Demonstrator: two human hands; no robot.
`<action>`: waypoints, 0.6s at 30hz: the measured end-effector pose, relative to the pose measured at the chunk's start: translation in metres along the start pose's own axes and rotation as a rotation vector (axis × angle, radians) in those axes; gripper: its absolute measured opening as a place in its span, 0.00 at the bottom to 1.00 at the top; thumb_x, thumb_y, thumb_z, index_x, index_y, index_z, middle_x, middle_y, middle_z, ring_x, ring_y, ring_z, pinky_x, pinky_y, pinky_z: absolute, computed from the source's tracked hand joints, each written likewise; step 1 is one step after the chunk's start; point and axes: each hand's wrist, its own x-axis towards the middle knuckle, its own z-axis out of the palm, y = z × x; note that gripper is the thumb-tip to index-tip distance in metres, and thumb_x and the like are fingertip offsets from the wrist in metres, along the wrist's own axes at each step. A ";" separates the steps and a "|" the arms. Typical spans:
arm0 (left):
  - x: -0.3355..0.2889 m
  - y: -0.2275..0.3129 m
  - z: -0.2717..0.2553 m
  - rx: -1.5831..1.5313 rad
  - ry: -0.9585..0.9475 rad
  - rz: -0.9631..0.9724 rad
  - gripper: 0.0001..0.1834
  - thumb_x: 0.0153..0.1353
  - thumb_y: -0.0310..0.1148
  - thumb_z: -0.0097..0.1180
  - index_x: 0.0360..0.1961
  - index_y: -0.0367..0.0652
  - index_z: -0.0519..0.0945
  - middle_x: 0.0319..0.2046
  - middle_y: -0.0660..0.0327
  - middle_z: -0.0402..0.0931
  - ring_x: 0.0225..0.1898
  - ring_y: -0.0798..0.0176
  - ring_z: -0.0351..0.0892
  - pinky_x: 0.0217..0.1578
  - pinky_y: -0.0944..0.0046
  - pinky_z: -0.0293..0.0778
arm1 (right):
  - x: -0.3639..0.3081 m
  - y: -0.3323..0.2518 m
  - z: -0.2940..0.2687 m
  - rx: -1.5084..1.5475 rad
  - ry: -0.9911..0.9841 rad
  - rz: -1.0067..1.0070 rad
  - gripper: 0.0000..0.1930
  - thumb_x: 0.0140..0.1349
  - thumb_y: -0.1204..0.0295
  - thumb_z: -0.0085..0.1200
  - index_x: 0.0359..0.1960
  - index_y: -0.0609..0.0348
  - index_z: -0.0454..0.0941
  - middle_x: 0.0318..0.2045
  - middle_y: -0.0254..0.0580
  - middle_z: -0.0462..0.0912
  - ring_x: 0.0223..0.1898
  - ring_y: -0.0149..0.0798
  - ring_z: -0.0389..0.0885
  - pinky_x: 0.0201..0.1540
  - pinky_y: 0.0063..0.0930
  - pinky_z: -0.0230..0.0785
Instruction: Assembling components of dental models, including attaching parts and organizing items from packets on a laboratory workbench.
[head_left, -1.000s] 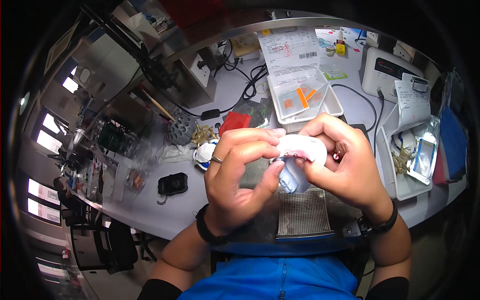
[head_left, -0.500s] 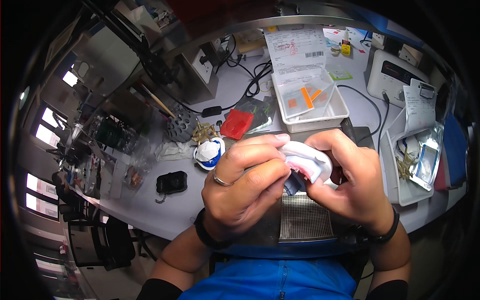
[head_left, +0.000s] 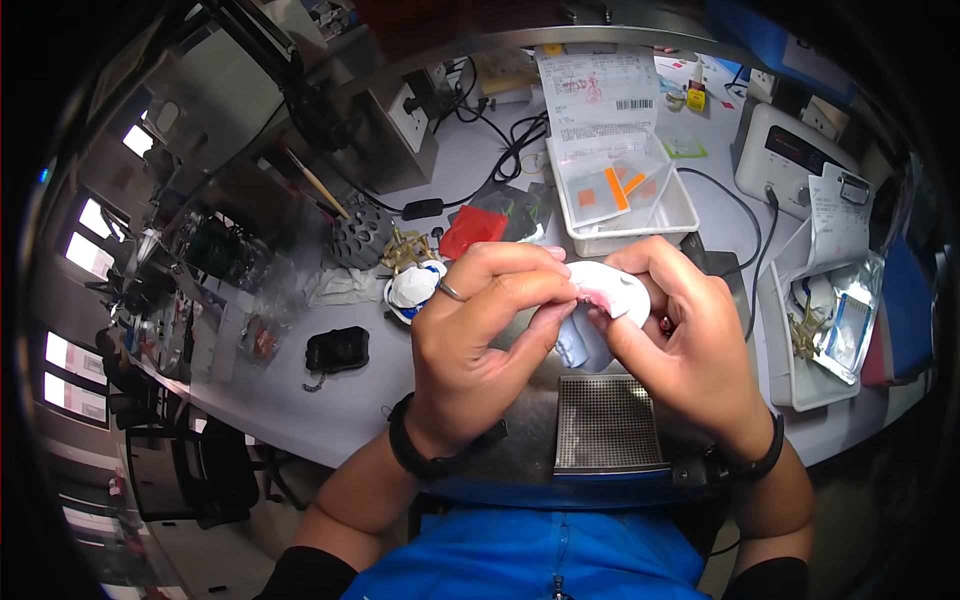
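Note:
A dental cast (head_left: 625, 288), white with a pink gum strip and small teeth along its inner edge, is held up over the front of the bench. My right hand (head_left: 695, 350) grips its right side, thumb on the inner edge and fingers behind. The fingertips and thumb of my left hand (head_left: 465, 340) pinch together at the cast's left end, by the pink strip; any small piece between them is hidden. A pale blue part (head_left: 572, 345) shows below the cast, between the hands. Whether it is joined to the cast, I cannot tell.
Beneath the hands lies a perforated metal grate (head_left: 608, 425). Behind stands a white tray (head_left: 640, 240) with papers and bags. Another tray (head_left: 815, 390) is at right. To the left are a black case (head_left: 337, 350), a white-and-blue cast (head_left: 412, 288), a red sheet (head_left: 472, 232) and a grey holder (head_left: 360, 240).
Both hands have moved slightly up and away with the cast. It has tilted, so more of the pale blue part shows. The left fingertips are now pinched closer together at the pink strip.

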 end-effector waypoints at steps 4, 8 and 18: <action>-0.012 -0.003 0.010 -0.455 0.033 -0.259 0.15 0.75 0.34 0.61 0.53 0.32 0.81 0.54 0.51 0.78 0.59 0.55 0.81 0.64 0.57 0.75 | 0.003 0.014 0.005 0.717 -0.073 0.308 0.12 0.73 0.74 0.63 0.52 0.67 0.78 0.38 0.35 0.87 0.36 0.23 0.84 0.36 0.20 0.75; -0.020 -0.012 0.014 -0.582 -0.033 -0.183 0.34 0.72 0.50 0.65 0.66 0.34 0.71 0.63 0.49 0.70 0.66 0.54 0.74 0.68 0.53 0.71 | 0.008 0.014 -0.010 0.877 -0.217 0.517 0.13 0.74 0.68 0.62 0.52 0.65 0.79 0.34 0.34 0.87 0.29 0.18 0.80 0.27 0.15 0.63; -0.023 -0.011 0.016 -0.511 -0.125 -0.137 0.53 0.53 0.49 0.83 0.71 0.38 0.64 0.67 0.45 0.68 0.70 0.48 0.69 0.72 0.50 0.65 | 0.004 0.015 -0.007 0.946 -0.241 0.581 0.16 0.75 0.63 0.62 0.54 0.62 0.80 0.33 0.31 0.87 0.24 0.16 0.71 0.24 0.16 0.56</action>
